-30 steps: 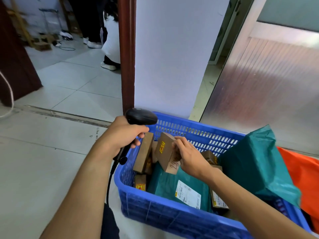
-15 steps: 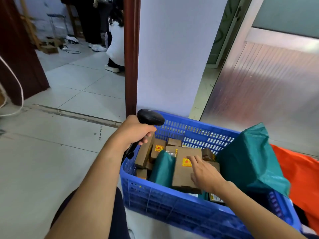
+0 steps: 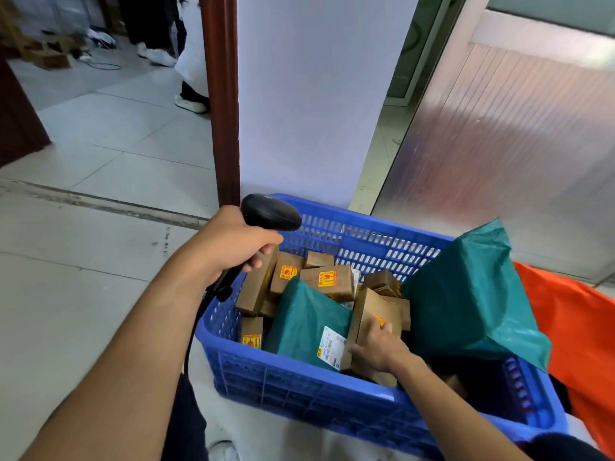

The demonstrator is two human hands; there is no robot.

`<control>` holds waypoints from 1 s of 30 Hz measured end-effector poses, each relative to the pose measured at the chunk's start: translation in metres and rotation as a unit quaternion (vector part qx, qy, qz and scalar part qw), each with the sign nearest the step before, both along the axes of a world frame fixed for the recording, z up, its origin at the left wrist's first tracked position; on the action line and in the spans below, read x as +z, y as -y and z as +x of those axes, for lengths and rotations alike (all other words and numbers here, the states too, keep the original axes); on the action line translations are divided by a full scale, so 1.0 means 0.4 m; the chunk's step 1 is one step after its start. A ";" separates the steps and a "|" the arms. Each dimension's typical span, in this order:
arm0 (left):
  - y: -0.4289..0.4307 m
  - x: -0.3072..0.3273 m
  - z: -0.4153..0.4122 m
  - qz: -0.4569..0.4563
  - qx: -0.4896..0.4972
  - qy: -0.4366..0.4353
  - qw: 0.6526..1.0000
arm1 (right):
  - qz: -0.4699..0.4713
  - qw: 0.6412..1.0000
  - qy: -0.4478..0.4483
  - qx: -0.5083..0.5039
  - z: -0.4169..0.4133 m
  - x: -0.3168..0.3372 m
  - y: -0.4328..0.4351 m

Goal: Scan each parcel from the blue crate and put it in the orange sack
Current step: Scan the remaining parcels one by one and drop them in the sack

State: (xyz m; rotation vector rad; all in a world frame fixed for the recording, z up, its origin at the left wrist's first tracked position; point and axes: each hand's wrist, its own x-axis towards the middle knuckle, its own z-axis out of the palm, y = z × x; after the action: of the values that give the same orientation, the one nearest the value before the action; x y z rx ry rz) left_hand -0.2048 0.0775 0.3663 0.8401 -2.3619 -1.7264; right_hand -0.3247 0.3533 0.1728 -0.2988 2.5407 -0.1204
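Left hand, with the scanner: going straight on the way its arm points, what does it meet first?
Probably the far corner of the blue crate, then the white wall panel just behind it. Depth is unclear, so the left hand and its scanner might clear the rim.

There is one blue crate [image 3: 299, 394], one orange sack [image 3: 579, 327] and one black scanner [image 3: 269, 212]. Green bags number two: a smaller green bag [image 3: 306, 321] among the boxes and a larger green bag [image 3: 466, 294] at the crate's right end. At least eight brown cardboard boxes [image 3: 332, 282] can be counted in the crate, with others half hidden, so their full number cannot be told.
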 end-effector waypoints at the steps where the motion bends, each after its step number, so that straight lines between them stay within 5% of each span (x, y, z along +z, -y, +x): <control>1: -0.004 -0.004 -0.009 0.000 -0.006 0.003 1.000 | 0.020 1.000 0.013 -0.016 -0.008 -0.012 0.000; 11: -0.063 -0.015 -0.086 0.001 -0.042 0.009 0.999 | 0.099 0.992 0.061 -0.052 -0.030 -0.047 0.002; 22: -0.100 -0.016 -0.095 -0.001 -0.060 0.029 0.998 | -0.140 0.960 0.186 -0.157 -0.079 -0.028 -0.108; 30: -0.127 -0.041 -0.103 -0.030 -0.079 0.048 0.995 | -0.076 0.976 0.174 -0.109 -0.052 -0.038 -0.094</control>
State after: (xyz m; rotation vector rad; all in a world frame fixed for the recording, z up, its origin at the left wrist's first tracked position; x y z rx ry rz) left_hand -0.2460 0.1282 0.3500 0.7621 -2.5940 -1.6973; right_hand -0.3454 0.3910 0.1574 -0.0469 2.2103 -0.4154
